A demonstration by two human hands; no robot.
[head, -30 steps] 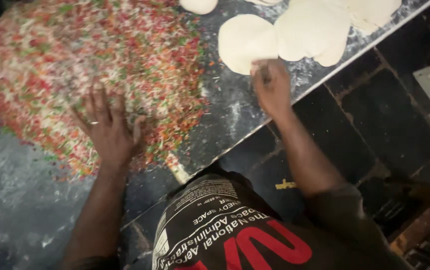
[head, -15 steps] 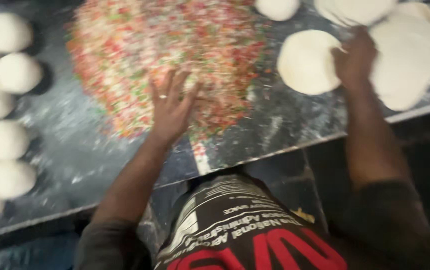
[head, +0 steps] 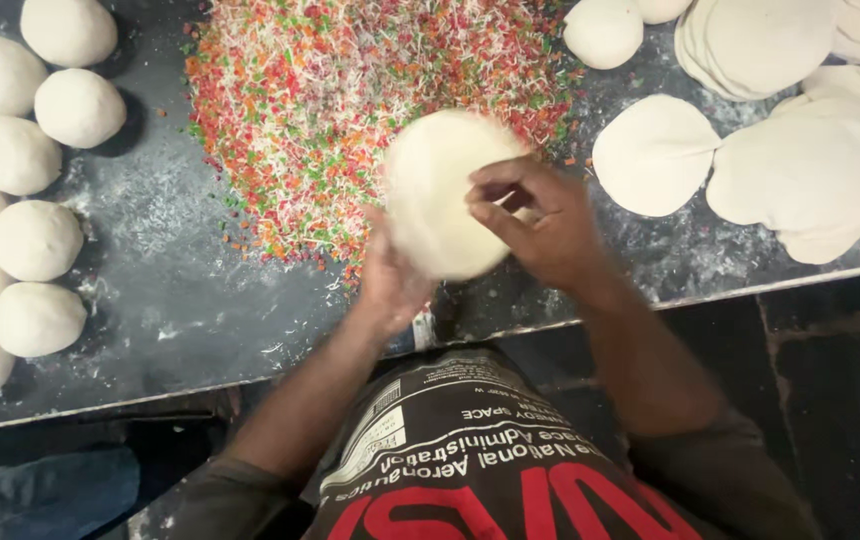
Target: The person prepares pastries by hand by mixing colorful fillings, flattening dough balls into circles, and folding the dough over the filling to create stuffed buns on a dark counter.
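A flat round dough disc (head: 440,195) is held above the dark floured bench (head: 165,290), cupped from below by the left hand (head: 390,285) and pinched at its right edge by the closed fingers (head: 505,195) of the right hand (head: 540,225). Behind it a heap of multicoloured shredded filling (head: 350,110) is spread; dough balls (head: 35,240) are lined up at left, and rolled discs (head: 790,170) are laid at right.
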